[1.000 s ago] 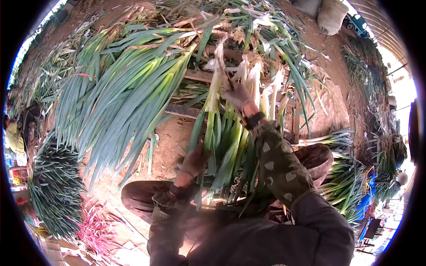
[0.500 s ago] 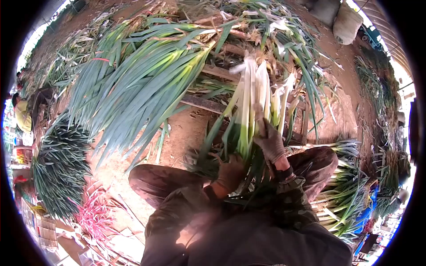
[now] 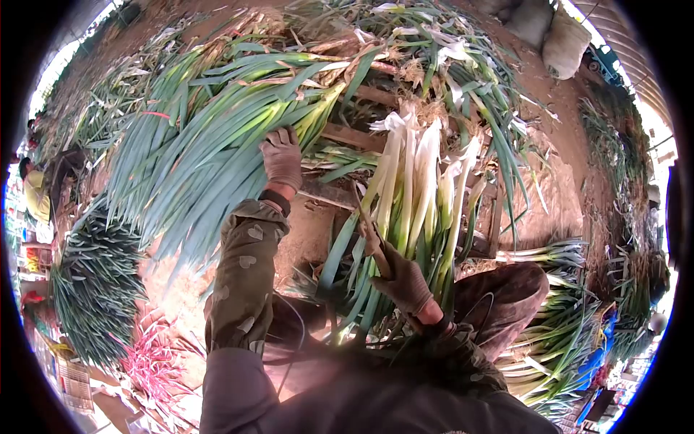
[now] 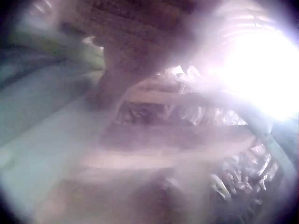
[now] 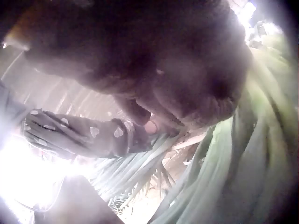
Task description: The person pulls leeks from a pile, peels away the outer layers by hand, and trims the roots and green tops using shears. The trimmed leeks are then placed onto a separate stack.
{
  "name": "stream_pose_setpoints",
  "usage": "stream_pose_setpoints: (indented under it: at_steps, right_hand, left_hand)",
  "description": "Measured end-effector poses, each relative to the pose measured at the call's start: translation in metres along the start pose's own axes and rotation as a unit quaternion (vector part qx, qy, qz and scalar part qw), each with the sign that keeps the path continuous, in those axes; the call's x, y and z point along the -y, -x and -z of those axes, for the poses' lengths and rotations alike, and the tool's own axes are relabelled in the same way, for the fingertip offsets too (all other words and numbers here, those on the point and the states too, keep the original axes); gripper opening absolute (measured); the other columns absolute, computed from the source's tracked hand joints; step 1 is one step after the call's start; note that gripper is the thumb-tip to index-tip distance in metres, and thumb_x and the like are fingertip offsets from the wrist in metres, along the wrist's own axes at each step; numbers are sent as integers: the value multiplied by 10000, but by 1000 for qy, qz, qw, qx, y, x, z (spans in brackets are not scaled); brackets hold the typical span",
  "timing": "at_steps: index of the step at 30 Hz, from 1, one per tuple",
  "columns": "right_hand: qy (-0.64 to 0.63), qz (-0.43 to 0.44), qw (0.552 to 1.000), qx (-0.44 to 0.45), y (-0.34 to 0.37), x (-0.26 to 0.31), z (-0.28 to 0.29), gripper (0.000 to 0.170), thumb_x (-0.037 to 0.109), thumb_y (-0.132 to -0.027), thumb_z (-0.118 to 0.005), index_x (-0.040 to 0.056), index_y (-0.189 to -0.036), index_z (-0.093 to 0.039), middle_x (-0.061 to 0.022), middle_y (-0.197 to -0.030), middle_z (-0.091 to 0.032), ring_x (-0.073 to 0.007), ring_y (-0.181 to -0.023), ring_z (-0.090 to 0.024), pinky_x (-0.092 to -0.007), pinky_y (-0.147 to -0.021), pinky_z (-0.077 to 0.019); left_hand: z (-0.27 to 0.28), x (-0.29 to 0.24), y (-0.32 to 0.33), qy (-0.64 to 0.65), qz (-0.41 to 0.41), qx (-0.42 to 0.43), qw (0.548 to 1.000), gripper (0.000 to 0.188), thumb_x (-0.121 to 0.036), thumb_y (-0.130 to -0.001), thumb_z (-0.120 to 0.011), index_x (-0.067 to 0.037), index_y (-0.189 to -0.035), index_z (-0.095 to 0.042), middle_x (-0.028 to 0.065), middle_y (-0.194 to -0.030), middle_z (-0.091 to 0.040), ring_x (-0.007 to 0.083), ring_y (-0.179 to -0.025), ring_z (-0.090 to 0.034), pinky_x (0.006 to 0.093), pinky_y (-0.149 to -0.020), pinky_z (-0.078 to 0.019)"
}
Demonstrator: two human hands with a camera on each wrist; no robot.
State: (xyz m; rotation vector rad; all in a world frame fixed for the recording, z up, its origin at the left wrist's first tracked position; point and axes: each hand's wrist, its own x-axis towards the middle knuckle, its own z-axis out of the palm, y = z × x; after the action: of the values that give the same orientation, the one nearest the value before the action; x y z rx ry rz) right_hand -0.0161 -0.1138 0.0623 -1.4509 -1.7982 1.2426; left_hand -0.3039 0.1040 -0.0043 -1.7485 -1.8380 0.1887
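My gloved left hand (image 3: 282, 159) is on the heap of long green onions (image 3: 210, 145) at the left, near where the leaves narrow to stems. Its fingers bend down over the leaves; I cannot tell whether they hold a stalk. The gloved right hand (image 3: 405, 282) grips a knife (image 3: 374, 242), its narrow brownish blade slanting up and left. Behind that hand lies a row of peeled green onions (image 3: 419, 173), white ends pointing away, leaves toward my lap. In the right wrist view the dark right glove (image 5: 154, 60) fills the top, with the leaves (image 5: 233, 163) at right.
A wooden rack (image 3: 354, 135) lies under the onions. Beside my right knee is another onion pile (image 3: 553, 340). At left stand a dense leafy bundle (image 3: 97, 289) and pink strips (image 3: 159, 362) on the ground. A person (image 3: 36, 194) in yellow is at far left.
Both hands first drew back toward my lap from the white-stemmed row. Then the left hand reached out to the left heap, while the right, with the knife, shifted slightly left and down.
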Motion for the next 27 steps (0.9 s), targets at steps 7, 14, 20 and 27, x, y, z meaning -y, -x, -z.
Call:
stream_pose_setpoints:
  at_steps: [7, 14, 20, 27]
  right_hand:
    - [-4, -22, 999, -45, 2, -3, 26, 710, 147, -745, -743, 52, -1398, -481, -213, -879, -638, -269, -773, -667, -373, -749, -528]
    - [26, -19, 999, -36, 30, 24, 21, 791, 167, -740, -758, 55, -1447, -423, -264, -997, -667, -457, -912, -657, -456, -738, -538]
    - [82, -35, 995, -39, 68, 14, 5, 818, 172, -759, -750, 37, -1473, -376, -266, -925, -670, -453, -842, -665, -480, -707, -541]
    - [132, -27, 991, -16, 92, 22, -7, 845, 180, -781, -716, 36, -1503, -303, -259, -900, -679, -464, -797, -660, -517, -687, -528]
  left_hand:
    - [8, 0, -10, 241, 6, 179, 954, 589, -198, -798, -726, 51, -1264, -464, 215, -1036, -671, 344, -919, -698, 437, -741, -546]
    - [86, 12, 70, 439, -22, 241, 865, 846, -218, -666, -846, 83, -1300, -373, 287, -1061, -656, 457, -962, -651, 485, -853, -526]
    - [135, 0, 151, 534, 32, 225, 815, 763, -172, -730, -760, 13, -1329, -325, 316, -954, -665, 495, -861, -662, 522, -778, -545]
    - [158, -14, 180, 536, 14, 273, 799, 714, -156, -775, -751, 6, -1324, -323, 310, -923, -668, 491, -850, -663, 523, -758, -544]
